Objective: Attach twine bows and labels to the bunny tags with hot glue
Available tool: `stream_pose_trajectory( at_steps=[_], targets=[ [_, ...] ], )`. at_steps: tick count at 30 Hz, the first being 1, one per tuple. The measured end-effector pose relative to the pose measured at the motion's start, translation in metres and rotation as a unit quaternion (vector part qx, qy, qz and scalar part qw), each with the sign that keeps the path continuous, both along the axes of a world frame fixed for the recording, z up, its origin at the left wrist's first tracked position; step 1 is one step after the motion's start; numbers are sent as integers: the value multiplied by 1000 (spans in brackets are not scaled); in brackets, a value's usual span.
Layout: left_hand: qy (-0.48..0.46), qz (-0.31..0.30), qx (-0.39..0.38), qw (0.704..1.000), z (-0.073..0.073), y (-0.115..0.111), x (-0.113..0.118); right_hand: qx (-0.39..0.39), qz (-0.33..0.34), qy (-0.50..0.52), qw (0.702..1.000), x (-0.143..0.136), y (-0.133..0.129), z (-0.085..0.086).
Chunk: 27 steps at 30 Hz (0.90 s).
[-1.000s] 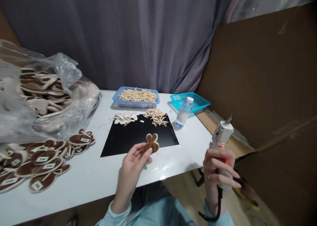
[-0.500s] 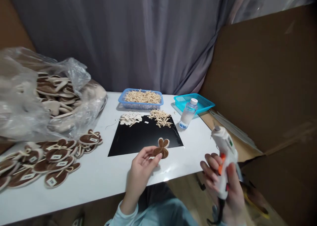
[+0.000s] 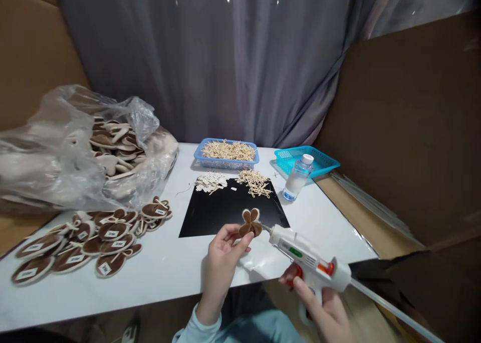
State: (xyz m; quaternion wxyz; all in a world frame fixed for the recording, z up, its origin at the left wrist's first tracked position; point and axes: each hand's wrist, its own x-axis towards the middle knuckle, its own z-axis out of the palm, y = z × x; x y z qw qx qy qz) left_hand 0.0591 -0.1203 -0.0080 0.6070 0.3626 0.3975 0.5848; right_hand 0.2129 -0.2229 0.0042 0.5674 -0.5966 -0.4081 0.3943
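Between thumb and fingers, my left hand pinches a small brown plush piece with pale-edged ears, held up over the near edge of the black mat. My right hand is wrapped round a white hot glue gun with an orange trigger and a glue stick out of its back. The metal nozzle points left and reaches the right side of the plush piece; whether it touches I cannot tell. On the mat's far part lie a pile of white labels and a pile of cream cord bows.
A blue basket full of cord bows stands at the back. Right of it are a turquoise basket and a clear bottle. Several labelled brown plush pieces lie left, before a plastic bag of more. Cardboard walls the right.
My right hand has brought the glue gun in from the right and turned it, so its nozzle now meets the plush piece's side. The view has shifted slightly left.
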Motion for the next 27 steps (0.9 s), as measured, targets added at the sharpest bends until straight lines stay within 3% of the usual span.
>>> stream_pose_trajectory(
  at_steps=[7,12,17,21,27],
  targets=[
    [4,-11,2,1000,-3,1,1,-58,-10,-35,998,1,2,-6],
    [8,-6,-2,1000,-2,0,0,-49,-2,-43,998,-2,3,-7],
    [15,-8,-4,1000,-1,-1,0,-66,-50,-31,996,-4,3,-7],
    [19,-8,-5,1000,-1,0,0,-66,-18,-25,997,-3,4,-6],
    [15,-12,-7,1000,-2,-1,-1,-63,-22,-35,997,-1,5,-9]
  ],
)
